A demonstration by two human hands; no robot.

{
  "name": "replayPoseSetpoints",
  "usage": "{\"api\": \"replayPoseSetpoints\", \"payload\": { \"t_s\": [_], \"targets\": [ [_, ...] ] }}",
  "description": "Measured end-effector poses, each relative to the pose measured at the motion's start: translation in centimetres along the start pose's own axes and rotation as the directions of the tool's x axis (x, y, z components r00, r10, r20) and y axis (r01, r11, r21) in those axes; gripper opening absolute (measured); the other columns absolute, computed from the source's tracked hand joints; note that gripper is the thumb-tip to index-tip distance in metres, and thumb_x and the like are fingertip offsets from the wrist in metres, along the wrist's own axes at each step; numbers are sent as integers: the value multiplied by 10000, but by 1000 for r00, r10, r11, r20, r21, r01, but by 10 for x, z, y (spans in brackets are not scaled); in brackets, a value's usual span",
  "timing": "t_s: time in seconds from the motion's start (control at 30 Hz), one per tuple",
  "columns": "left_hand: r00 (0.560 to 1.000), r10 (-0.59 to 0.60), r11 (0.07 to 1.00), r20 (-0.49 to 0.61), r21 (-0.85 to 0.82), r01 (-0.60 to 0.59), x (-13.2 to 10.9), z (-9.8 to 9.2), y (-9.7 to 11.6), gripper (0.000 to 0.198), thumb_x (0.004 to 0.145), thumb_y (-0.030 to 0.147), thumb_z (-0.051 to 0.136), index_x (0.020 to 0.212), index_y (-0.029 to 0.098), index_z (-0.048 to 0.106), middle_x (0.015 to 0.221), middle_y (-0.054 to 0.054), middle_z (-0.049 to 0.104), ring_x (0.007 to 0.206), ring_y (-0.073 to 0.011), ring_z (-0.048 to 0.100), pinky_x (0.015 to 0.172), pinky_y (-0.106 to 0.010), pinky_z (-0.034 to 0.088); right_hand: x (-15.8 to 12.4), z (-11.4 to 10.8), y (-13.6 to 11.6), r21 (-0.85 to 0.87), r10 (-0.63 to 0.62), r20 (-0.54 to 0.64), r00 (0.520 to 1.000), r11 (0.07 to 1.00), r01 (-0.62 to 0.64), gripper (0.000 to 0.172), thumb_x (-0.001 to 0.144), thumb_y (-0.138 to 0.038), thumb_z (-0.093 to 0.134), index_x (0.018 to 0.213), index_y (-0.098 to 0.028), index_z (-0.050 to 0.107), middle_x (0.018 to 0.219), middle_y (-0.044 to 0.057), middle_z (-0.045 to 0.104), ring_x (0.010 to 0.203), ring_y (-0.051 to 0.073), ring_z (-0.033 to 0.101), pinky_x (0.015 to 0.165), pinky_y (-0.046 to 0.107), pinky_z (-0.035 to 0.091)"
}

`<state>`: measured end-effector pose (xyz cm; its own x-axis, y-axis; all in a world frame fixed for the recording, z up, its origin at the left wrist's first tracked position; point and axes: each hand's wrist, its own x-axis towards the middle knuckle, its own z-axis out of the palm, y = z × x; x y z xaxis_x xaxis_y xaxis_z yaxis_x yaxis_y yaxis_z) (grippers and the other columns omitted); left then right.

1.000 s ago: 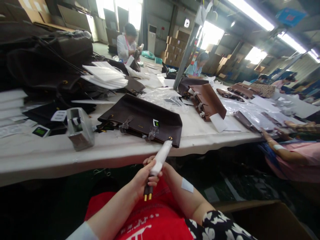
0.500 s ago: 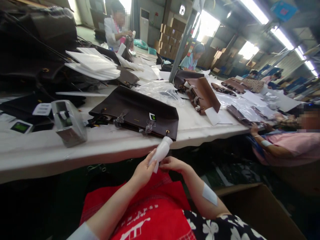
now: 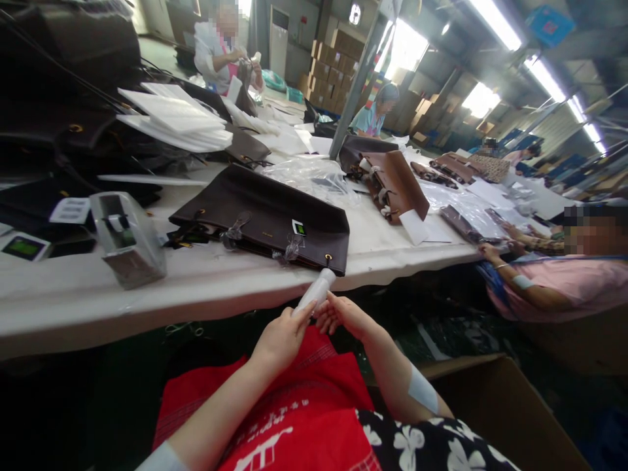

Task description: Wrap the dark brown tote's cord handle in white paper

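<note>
A roll of thin white wrapping sheet [image 3: 316,291] extends from the near right corner of a dark brown leather handbag [image 3: 265,219], beside its brass eyelet. My left hand [image 3: 282,337] is closed around the lower end of this roll. Close against the roll's right side is my right hand [image 3: 346,317], its thumb side touching the roll and its other fingers loosely bent and apart. What lies inside the roll is hidden. The handbag lies on the white-covered table [image 3: 196,294], with clear film around its buckles and a small tag on its front.
A tape dispenser [image 3: 127,239] stands left of the handbag, near a pile of dark bags and white foam sheets [image 3: 171,114]. A brown bag [image 3: 395,183] lies farther right. A metal post [image 3: 356,85] rises behind. A co-worker in pink [image 3: 554,284] sits at right; a cardboard box [image 3: 500,405] stands below.
My right hand has turned and moved up from the roll's lower end to its side, its fingers loosening. The loose white flap below the roll no longer shows. My left hand keeps its hold.
</note>
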<state>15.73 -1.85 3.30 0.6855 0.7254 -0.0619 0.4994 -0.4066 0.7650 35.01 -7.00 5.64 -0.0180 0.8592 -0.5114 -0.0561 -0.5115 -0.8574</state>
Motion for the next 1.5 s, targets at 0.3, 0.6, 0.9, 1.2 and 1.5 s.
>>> {"api": "replayPoseSetpoints", "payload": {
  "t_s": [0.3, 0.6, 0.9, 1.2, 1.5],
  "targets": [
    [998, -52, 998, 38, 24, 51, 3, 1, 2, 589, 927, 377, 404, 1493, 282, 274, 1130, -161, 602, 916, -300, 619, 783, -347, 412, -10, 5, 3, -75, -89, -84, 992, 994, 83, 508, 632, -555, 769, 785, -95, 621, 657, 57, 674, 539, 117, 614, 481, 186, 431],
    [955, -277, 887, 104, -356, 296, 12, 8, -9, 448, 872, 355, 456, 1227, 86, 501, 838, -108, 659, 726, -205, 632, 650, -295, 492, -5, 20, 34, 112, -98, -142, 985, 987, 115, 482, 609, -524, 795, 715, -100, 593, 573, 12, 629, 446, 80, 541, 455, 187, 406],
    [887, -334, 612, 319, -642, 461, 13, 13, -13, 767, 587, 793, 512, 1015, 158, 481, 390, 96, 390, 310, -78, 294, 316, -188, 238, 17, 19, 51, 32, -100, -166, 981, 994, 106, 554, 596, -626, 753, 632, -100, 582, 519, 27, 596, 425, 100, 521, 422, 205, 368],
    [883, -263, 530, 389, -706, 469, 5, 1, -7, 719, 650, 800, 520, 979, 162, 488, 436, 69, 460, 339, -82, 377, 368, -191, 320, -14, 14, 30, -837, -687, -308, 658, 525, 157, 272, 760, -340, 656, 926, -124, 661, 986, 136, 684, 902, 237, 632, 784, 346, 516],
    [967, 13, 958, 255, -280, 61, 46, -55, 12, 467, 890, 471, 347, 1069, 113, 588, 993, -140, 666, 851, -229, 639, 773, -371, 521, -18, -6, -3, -924, -778, 205, 594, 46, 379, 612, 782, -283, 633, 1348, -181, 421, 1414, 114, 467, 1358, 222, 366, 1180, 425, 236]
  ]
}}
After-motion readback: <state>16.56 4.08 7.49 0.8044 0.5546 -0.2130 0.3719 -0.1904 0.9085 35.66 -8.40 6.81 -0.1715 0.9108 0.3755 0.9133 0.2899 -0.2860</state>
